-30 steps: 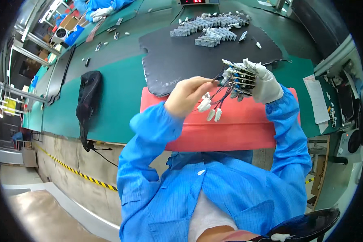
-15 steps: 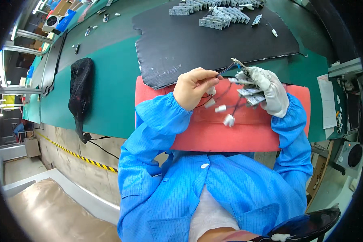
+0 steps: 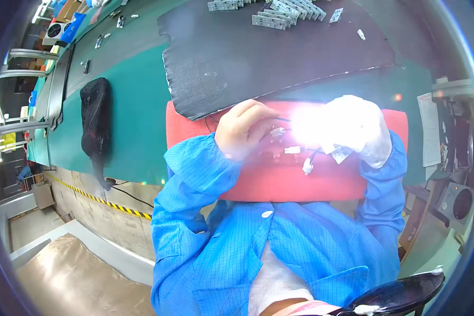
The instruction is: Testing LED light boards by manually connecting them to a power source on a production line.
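Observation:
My right hand (image 3: 367, 129), in a white glove, is closed around a small bunch of LED circuit boards (image 3: 339, 154). A blinding white glare spreads from the boards and hides most of them and the gloved fingertips. Below the glare dangle short wires with white plug connectors (image 3: 307, 166). My bare left hand (image 3: 244, 129) is closed, thumb and fingers pinching a dark wire that runs into the glare; what lies at the fingertips is partly washed out. Both hands are above a red padded surface (image 3: 300, 187) at the table's near edge.
A black mat (image 3: 221, 79) covers the table ahead, with rows of circuit boards (image 3: 271, 21) at its far side. One separate board (image 3: 336, 15) and a white connector (image 3: 361, 35) lie to their right. A black mesh bag (image 3: 96, 118) rests on the green tabletop (image 3: 137, 110) at left.
A bright light has come on at the boards in my right hand. Both hands have moved slightly down toward me, the left one also a little to the left.

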The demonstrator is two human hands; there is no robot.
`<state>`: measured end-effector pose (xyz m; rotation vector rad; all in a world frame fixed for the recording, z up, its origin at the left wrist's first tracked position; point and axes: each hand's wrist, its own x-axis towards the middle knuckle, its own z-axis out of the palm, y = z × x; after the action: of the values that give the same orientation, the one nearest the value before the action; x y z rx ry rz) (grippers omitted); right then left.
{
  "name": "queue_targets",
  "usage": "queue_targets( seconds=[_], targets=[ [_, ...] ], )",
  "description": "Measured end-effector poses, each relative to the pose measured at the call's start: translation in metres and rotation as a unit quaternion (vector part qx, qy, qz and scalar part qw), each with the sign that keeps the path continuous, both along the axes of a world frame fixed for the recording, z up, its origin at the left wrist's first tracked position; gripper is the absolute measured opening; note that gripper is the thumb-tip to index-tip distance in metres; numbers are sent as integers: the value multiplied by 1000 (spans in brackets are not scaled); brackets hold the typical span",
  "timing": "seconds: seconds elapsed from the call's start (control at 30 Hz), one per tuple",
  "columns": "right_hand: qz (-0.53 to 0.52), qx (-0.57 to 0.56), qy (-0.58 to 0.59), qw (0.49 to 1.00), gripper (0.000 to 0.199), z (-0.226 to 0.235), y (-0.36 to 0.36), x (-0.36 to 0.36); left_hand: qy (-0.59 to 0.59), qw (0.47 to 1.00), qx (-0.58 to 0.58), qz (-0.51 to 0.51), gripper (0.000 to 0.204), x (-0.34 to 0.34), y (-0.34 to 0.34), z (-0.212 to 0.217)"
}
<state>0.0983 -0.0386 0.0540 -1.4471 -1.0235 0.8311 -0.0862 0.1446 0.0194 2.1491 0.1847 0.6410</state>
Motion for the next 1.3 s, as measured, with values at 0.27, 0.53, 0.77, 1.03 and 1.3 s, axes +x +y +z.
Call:
queue_targets(
  seconds=[0.27,0.53,0.77,1.03,1.3],
  targets=[
    [100,69,-468,875,70,-27,-1,39,-39,994,105,-4,20,5,4,1],
    [96,14,-487,868,81,-29,4,34,-67,995,77,4,20,4,5,-10],
    [72,1,-471,879,75,-26,5,30,-81,993,88,0,22,2,6,-13],
    [77,-27,-298,951,78,-38,3,39,-84,991,102,32,21,5,6,-7],
    [43,-65,231,970,55,-27,6,18,16,972,-234,-6,8,9,34,30]
  ],
)
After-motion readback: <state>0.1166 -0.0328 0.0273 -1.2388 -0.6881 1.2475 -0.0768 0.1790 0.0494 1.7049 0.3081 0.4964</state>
